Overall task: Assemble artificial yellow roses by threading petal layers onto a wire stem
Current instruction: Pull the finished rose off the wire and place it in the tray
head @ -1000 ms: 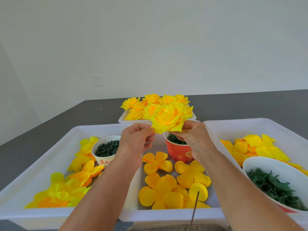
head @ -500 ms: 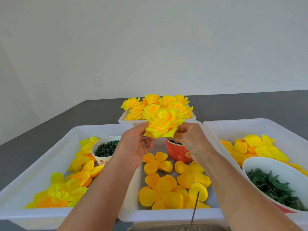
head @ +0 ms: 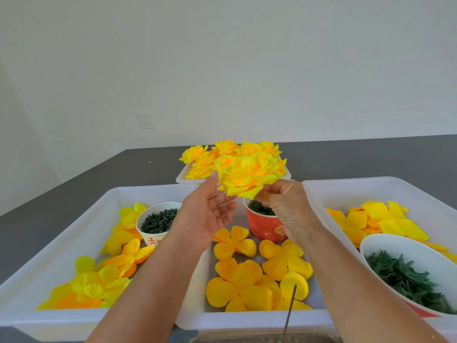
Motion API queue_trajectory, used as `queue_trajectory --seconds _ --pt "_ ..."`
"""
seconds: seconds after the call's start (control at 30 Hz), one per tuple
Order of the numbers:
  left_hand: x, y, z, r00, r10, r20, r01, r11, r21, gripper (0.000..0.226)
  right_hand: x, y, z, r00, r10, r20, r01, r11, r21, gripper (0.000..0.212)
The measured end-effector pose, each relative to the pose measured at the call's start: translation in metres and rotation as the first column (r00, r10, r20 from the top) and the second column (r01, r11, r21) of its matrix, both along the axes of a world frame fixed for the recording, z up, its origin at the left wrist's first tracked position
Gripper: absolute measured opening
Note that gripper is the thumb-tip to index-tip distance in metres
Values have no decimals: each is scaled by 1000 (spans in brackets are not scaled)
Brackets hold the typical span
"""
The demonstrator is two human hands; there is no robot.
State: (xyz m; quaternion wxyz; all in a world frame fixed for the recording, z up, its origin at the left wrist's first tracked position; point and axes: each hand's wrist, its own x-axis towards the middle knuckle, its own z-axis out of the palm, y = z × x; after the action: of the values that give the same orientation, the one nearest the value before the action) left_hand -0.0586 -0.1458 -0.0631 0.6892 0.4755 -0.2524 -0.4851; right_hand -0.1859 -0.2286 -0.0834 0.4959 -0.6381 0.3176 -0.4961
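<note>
A full yellow rose head (head: 247,178) is held up above the trays. My right hand (head: 286,206) pinches it from underneath, fingers curled at its base. To its left, my left hand (head: 206,214) lies palm up with straight fingers, and the fingertips touch the rose's left edge. A thin wire stem (head: 289,310) stands upright at the near edge of the middle tray. Loose orange-yellow petal layers (head: 257,271) lie in the middle tray below the hands.
A red cup (head: 264,226) of dark green pieces stands under the rose. A white cup (head: 158,222) of green pieces and petals sit in the left tray (head: 81,219). The right tray (head: 371,189) has petals and a bowl (head: 408,266) of green leaves. Finished roses (head: 222,154) fill a far tray.
My left hand has let go of the rose and opened flat, palm up. My right hand has kept its hold and turned the rose a little higher and to the right.
</note>
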Motion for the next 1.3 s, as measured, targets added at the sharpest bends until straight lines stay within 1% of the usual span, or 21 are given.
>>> queue_trajectory --seconds 0.13,0.2,0.33,0.5,0.63,0.7,0.73,0.8,0.9,0.93,1.0,1.07,1.17,1.3 --pt "-1 0 0 994 90 59 -86 994 -69 14 0 -4 -2 998 -52 -22 51 998 -28 15" --pt "-3 0 1 988 118 103 -106 988 -112 8 0 -5 -3 998 -62 -20 62 998 -26 14" --pt "-6 1 0 940 249 232 -219 965 -148 12 0 -6 -3 997 -71 -12 70 997 -30 11" --pt "-12 3 1 919 241 313 -202 967 -152 13 2 -3 -5 999 -16 -51 15 1000 -18 7" --pt "-13 4 2 903 274 332 -219 956 -195 19 2 -2 -6 998 63 -10 -63 995 73 6" --pt "-14 4 2 881 319 350 -248 940 -233 10 2 -3 -6 995 98 27 -101 986 130 5" --pt "-13 4 2 864 349 364 -267 929 -255 7 2 -3 -7 993 111 30 -114 983 147 5" --pt "-12 4 1 820 395 413 -289 910 -297 10 3 -3 -8 992 127 4 -126 980 155 7" --pt "-10 3 0 774 400 490 -268 909 -318 14 4 -1 -8 988 148 -33 -142 980 137 10" --pt "-10 2 -1 743 408 531 -264 907 -328 17 4 -1 -7 987 157 -33 -151 980 129 9" --pt "-9 0 -3 631 448 634 -266 892 -365 23 3 0 -7 984 172 -40 -167 981 102 11" --pt "-8 -1 -5 537 488 688 -270 872 -407 29 2 1 -7 981 176 -80 -171 983 61 14" --pt "-7 -2 -6 500 502 706 -246 863 -440 31 2 3 -6 980 172 -98 -172 985 13 17" --pt "-8 -2 -5 486 502 715 -219 862 -457 20 2 3 -6 981 171 -91 -172 985 0 18"
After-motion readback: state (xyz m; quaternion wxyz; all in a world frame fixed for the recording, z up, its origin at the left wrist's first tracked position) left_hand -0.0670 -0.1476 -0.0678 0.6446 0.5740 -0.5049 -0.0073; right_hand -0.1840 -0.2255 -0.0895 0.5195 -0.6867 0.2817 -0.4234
